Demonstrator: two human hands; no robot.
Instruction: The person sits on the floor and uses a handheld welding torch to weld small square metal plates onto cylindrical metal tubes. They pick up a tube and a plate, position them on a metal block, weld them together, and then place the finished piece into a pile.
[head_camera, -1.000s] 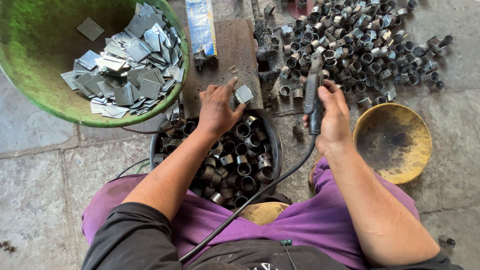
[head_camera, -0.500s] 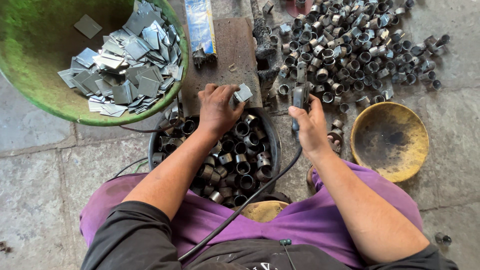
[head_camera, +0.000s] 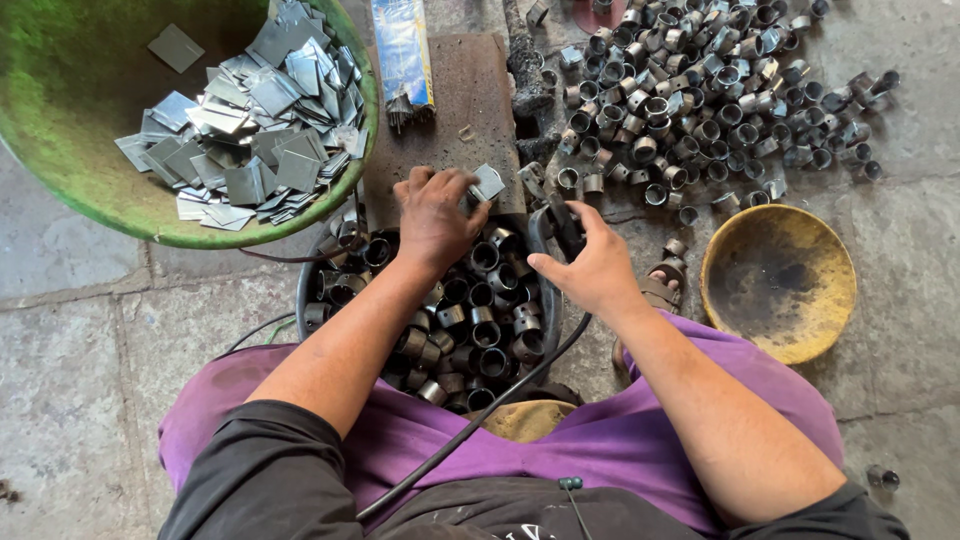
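Observation:
My left hand (head_camera: 435, 215) pinches a small square metal plate (head_camera: 488, 182) at the near edge of a brown work board (head_camera: 455, 120). It hovers over a dark pan (head_camera: 305, 300) full of short metal rings (head_camera: 480, 330). My right hand (head_camera: 590, 265) grips a black welding holder (head_camera: 562, 225) just right of the plate, with its black cable (head_camera: 480, 415) trailing back over my lap.
A green basin (head_camera: 90, 190) at the upper left holds several square metal plates (head_camera: 250, 130). A heap of ring pieces (head_camera: 700, 100) covers the floor at the upper right. An empty yellow bowl (head_camera: 780, 285) sits at the right. A blue packet of rods (head_camera: 403, 50) lies on the board.
My right hand has moved left and down with the holder, from beside the ring heap to right beside the plate. My left hand has stayed put on the plate.

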